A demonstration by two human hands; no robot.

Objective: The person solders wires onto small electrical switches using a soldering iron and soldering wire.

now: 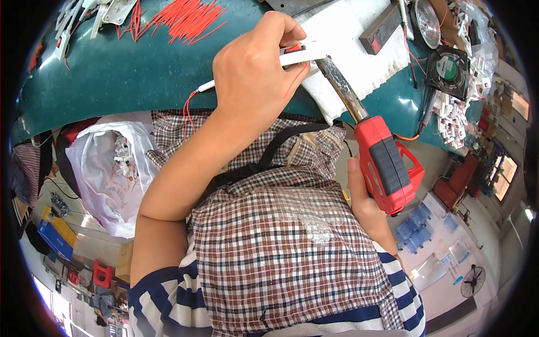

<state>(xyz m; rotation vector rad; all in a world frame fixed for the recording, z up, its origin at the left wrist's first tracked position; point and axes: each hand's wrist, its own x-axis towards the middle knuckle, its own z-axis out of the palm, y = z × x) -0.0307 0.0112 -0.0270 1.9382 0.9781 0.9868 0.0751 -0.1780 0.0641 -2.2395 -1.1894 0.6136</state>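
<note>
My left hand (pixel 252 67) is closed in a pinch on a white plastic switch part (pixel 306 56) with a red and black rocker. It holds the part over the near edge of the green table. A white sleeve (pixel 206 86) with two thin red wires (pixel 188 106) sticks out to the left behind the hand. My right hand (pixel 365 205) grips a red and black soldering gun (pixel 383 163), mostly hidden behind its body. The gun's dark metal tip reaches up to the right end of the white part; whether they touch, I cannot tell.
On the green table (pixel 140 73) lie cut red wires (pixel 185 19), a white cloth (pixel 359 67), a dark rectangular block (pixel 383 29), a small fan (pixel 448 72) and a heap of white parts (pixel 452 121). A white plastic bag (pixel 106 185) with similar parts hangs below at left.
</note>
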